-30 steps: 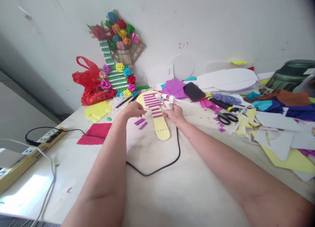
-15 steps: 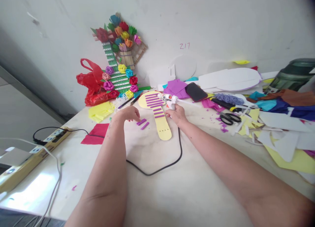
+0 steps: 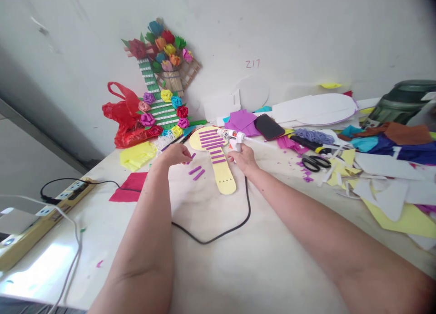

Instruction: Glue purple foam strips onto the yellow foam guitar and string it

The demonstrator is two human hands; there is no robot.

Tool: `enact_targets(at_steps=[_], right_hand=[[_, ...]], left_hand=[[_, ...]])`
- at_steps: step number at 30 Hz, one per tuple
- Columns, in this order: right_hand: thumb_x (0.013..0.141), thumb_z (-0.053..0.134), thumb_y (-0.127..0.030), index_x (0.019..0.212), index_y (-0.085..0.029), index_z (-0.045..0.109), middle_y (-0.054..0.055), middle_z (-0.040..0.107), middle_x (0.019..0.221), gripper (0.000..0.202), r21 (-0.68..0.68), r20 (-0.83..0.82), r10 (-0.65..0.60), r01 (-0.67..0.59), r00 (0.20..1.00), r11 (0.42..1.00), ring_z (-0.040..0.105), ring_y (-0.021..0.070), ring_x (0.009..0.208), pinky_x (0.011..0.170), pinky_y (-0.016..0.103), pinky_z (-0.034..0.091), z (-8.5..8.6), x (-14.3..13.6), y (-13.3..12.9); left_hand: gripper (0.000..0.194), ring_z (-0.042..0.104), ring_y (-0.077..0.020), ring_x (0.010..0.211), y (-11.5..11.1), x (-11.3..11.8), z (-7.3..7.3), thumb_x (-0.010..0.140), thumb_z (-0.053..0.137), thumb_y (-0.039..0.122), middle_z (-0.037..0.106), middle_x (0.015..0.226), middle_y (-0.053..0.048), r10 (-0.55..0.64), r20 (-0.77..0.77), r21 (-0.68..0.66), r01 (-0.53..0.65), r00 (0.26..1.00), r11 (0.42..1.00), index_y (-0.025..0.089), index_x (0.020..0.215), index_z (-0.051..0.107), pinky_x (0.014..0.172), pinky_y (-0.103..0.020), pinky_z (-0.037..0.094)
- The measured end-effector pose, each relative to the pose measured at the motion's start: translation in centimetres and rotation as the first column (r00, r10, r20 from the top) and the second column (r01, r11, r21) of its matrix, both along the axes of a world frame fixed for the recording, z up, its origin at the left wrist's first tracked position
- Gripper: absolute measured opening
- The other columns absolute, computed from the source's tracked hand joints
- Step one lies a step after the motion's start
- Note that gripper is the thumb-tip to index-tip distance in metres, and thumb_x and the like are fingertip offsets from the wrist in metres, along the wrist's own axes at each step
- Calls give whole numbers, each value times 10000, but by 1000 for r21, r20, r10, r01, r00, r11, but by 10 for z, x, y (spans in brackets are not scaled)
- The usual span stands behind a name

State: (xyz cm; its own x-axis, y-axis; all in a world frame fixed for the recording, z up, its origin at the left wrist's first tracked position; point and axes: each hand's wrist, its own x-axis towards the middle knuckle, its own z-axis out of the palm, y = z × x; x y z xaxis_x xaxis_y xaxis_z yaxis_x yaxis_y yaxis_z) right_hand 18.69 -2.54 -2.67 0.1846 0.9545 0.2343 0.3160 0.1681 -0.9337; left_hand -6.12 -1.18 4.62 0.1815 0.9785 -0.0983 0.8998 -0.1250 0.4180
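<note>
Between the fingers of my left hand is a short purple strip, lifted off the table. Two more purple strips lie just below it. My right hand is wrapped round the handle of a white glue gun, whose nozzle end points left over the yellow cutout. This cutout lies flat between my hands, wide at the top and narrow below. Several purple strips run across its upper part and neck, and a row of small dark dots marks its lower end.
A black cord loops across the table. Scissors, a dark phone and paper scraps lie to the right. Paper flowers, a red bag and a power strip are on the left.
My left hand has picked up one purple strip from the small group and raised it a little. My right hand still holds the glue gun. The view has shifted slightly.
</note>
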Motion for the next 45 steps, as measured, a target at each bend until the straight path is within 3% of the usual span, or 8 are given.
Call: enact_targets(at_steps=[5, 16, 24, 29, 35, 39, 42, 45], right_hand=[[587, 555, -291, 805, -180, 582, -22, 616, 638, 246, -27, -99, 21, -23, 995, 999, 596, 139, 543, 553, 254, 462, 2, -1, 0], [579, 559, -271, 769, -185, 565, -33, 601, 594, 208, -33, -93, 13, -16, 996, 999, 606, 151, 531, 519, 247, 451, 3, -1, 0], [591, 556, -266, 813, -185, 574, -30, 628, 626, 238, -22, -74, 9, -10, 997, 1000, 602, 138, 519, 535, 247, 458, -1, 0, 4], [585, 566, -264, 807, -185, 573, -29, 621, 617, 236, -26, -86, 12, -15, 996, 1000, 605, 143, 522, 525, 244, 456, 1, 0, 3], [599, 553, -270, 832, -180, 580, -19, 626, 652, 252, -44, -87, 19, -23, 996, 999, 600, 136, 534, 527, 238, 460, 5, -1, -1], [613, 543, -281, 848, -187, 608, -2, 643, 691, 261, -43, 58, -61, 64, 996, 997, 615, 158, 638, 617, 266, 472, 9, -1, -6], [626, 535, -291, 850, -201, 630, 14, 660, 739, 259, -36, 197, -120, 130, 973, 991, 618, 187, 756, 677, 285, 468, 15, -1, -12], [642, 522, -299, 856, -211, 641, 20, 667, 760, 260, -33, 262, -144, 157, 954, 987, 614, 197, 805, 691, 285, 463, 19, -1, -18]], left_hand=[[202, 585, -120, 589, -5, 20, 8, 590, 618, 309, 650, 637, -26, -87, 137, 90, 75, 987, 993, 153, 719, 622, 522, -199, 424], [200, 528, -119, 594, -21, 84, 7, 616, 595, 356, 641, 661, -6, -264, -181, 196, 298, 947, 934, 188, 699, 664, 530, -220, 344], [184, 531, -133, 608, -21, 92, 1, 625, 589, 350, 656, 707, -19, -290, -309, 212, 363, 906, 907, 202, 700, 668, 540, -234, 327], [184, 526, -128, 591, -24, 95, 3, 613, 592, 343, 652, 683, -17, -321, -264, 191, 375, 910, 907, 198, 686, 676, 533, -229, 336], [190, 525, -112, 575, -24, 78, 15, 619, 574, 311, 632, 625, -17, -214, -126, 203, 236, 969, 950, 164, 687, 675, 514, -211, 347], [192, 519, -106, 504, -20, 63, 18, 599, 604, 346, 610, 556, -17, -191, -75, 30, 193, 979, 981, 156, 606, 633, 474, -208, 358], [243, 523, -114, 466, -20, 61, 16, 579, 633, 393, 590, 500, -22, -229, -68, -145, 217, 971, 965, 156, 538, 596, 448, -213, 368], [273, 533, -121, 465, -21, 65, 14, 557, 658, 419, 610, 524, -34, -240, -42, -207, 226, 970, 952, 155, 527, 593, 433, -215, 371]])
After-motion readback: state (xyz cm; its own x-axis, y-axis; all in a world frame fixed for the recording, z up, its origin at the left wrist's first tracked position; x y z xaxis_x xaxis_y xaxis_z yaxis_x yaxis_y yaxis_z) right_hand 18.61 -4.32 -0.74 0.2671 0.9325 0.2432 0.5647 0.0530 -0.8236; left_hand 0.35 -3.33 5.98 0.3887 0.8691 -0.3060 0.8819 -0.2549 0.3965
